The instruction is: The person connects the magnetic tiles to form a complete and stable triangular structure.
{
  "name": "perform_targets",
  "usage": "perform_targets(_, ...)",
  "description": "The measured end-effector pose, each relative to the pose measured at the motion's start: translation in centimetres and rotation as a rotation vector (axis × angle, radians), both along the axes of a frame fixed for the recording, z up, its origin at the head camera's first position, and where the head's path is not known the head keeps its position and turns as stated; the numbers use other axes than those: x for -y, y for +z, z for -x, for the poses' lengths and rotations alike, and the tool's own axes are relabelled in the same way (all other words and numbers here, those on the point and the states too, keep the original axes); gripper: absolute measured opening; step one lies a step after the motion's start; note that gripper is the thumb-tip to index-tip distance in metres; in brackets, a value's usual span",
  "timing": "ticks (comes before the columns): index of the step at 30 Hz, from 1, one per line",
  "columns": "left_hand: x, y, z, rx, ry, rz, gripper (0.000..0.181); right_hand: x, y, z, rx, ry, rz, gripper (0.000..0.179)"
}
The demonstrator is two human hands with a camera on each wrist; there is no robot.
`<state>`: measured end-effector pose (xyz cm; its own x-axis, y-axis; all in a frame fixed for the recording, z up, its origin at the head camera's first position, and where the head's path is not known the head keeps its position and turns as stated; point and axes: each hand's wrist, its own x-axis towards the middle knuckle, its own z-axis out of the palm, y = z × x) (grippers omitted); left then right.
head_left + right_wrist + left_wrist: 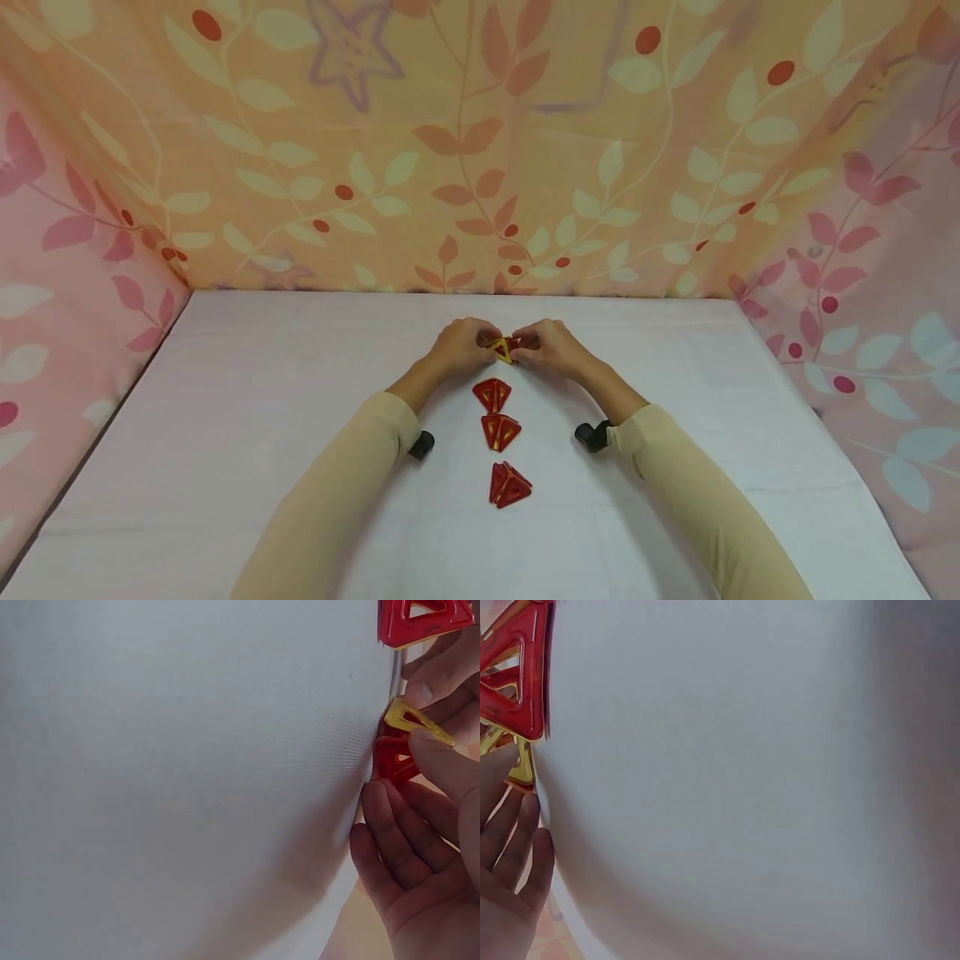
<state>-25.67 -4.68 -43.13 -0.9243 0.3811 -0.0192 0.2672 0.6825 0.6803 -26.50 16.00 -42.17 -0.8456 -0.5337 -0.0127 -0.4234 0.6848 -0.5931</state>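
Observation:
At the far part of the table, both hands meet at a small piece built of triangular magnetic tiles [504,348], with a yellow triangle facing the head camera and red beside it. My left hand [467,346] pinches its left side between thumb and fingers. On the other side, my right hand [553,346] grips it; in the right wrist view the thumb lies over the yellow tile [420,724] and the fingers are under the red tile [390,756]. Part of the piece is hidden by the fingers. Nearer me stands a red triangular-tile piece [491,395].
Two more red tile pieces, a middle one [500,432] and a near one [510,485], form a rough line toward me on the white-covered table [262,400]. A leaf-patterned cloth [465,167] hangs behind the table's far edge, with pink cloth at both sides.

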Motion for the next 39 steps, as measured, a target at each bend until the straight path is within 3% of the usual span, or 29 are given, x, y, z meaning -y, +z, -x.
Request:
perform_targets(11, 1.4, 0.2, -1.0, -0.001, -0.053, -0.062, 0.027, 0.8, 0.4, -0.9, 0.057, 0.012, 0.01, 0.036)
perform_targets(26, 3.0, 0.3, -1.5, -0.005, -0.115, -0.087, 0.026, 1.7, 0.2, -1.4, 0.023, 0.083, 0.004, 0.031)
perform_targets(36, 3.5, 0.3, -1.8, 0.007, -0.089, -0.082, 0.027, 1.3, 0.3, -1.5, 0.026, 0.074, -0.022, 0.034)
perform_targets(39, 4.2, 0.6, -1.8, -0.08, -0.039, -0.009, 0.028, 0.4, 0.9, -1.5, -0.042, 0.04, -0.059, 0.038)
